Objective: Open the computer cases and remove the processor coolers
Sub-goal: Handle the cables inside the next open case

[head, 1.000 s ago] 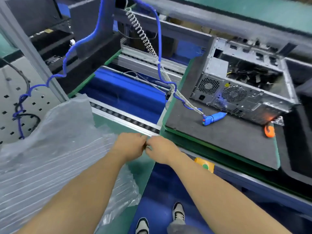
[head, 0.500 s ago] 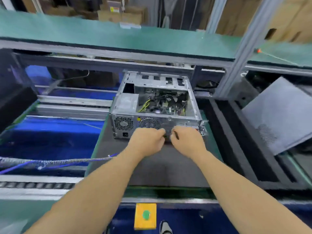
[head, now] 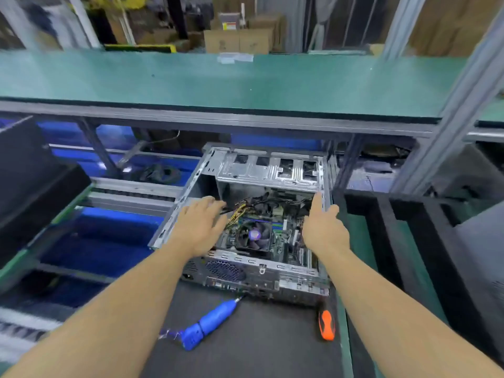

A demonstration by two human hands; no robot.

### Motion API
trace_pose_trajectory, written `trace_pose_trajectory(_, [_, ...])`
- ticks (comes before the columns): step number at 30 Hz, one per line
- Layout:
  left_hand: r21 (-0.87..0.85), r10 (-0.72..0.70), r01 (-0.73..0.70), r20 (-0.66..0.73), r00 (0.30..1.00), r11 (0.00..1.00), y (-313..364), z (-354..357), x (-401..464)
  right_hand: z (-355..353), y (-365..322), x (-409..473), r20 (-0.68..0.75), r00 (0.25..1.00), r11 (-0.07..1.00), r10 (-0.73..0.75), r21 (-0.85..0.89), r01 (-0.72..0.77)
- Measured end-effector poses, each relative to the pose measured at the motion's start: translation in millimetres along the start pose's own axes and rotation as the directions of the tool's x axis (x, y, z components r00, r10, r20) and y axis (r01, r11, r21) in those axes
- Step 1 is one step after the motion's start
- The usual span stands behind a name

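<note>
Both hands, left hand (head: 200, 227) and right hand (head: 324, 227), were spread, gripping nothing, over the open case (head: 272, 279); the cooler (head: 253, 237) looked rigid, best gripped by its frame edges

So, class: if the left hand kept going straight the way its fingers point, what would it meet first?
Probably the bundle of cables inside the open case. The left hand hovers over the case's left edge, fingers aimed forward and slightly right, just short of the cables. Depth is unclear, so it might pass above them.
</note>
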State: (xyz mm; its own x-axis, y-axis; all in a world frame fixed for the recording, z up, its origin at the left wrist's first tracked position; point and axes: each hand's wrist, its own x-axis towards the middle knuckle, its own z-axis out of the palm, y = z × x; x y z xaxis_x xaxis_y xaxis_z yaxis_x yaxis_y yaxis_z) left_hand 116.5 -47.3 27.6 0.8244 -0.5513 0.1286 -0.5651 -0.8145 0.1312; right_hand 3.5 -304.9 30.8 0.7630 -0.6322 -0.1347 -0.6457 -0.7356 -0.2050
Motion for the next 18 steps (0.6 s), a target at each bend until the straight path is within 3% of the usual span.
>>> trace_pose_trajectory(3, [0.076,-0.066,0.071,-0.064,0.996,0.995,-11.3,-6.0,17.5,0.9,-0.9,3.7,-0.021,1.0,1.0,-0.009,0.006,0.009])
trace_pose_trajectory(7, [0.108,-0.263,0.257,0.044,0.964,0.96,-19.6,9.8,22.7,3.0,0.7,2.1,-0.038,0.999,1.0,0.007,-0.029,-0.008])
trace_pose_trajectory(10, [0.14,-0.244,0.226,0.136,0.96,0.964,-18.5,12.1,25.1,1.5,-1.2,0.4,-0.048,0.999,0.999,0.02,-0.048,-0.023])
trace_pose_trajectory(18, [0.129,-0.23,0.213,0.132,0.964,0.968,-7.4,8.6,-7.7,5.1,11.5,-34.5,-0.066,0.997,0.993,0.046,-0.108,-0.053])
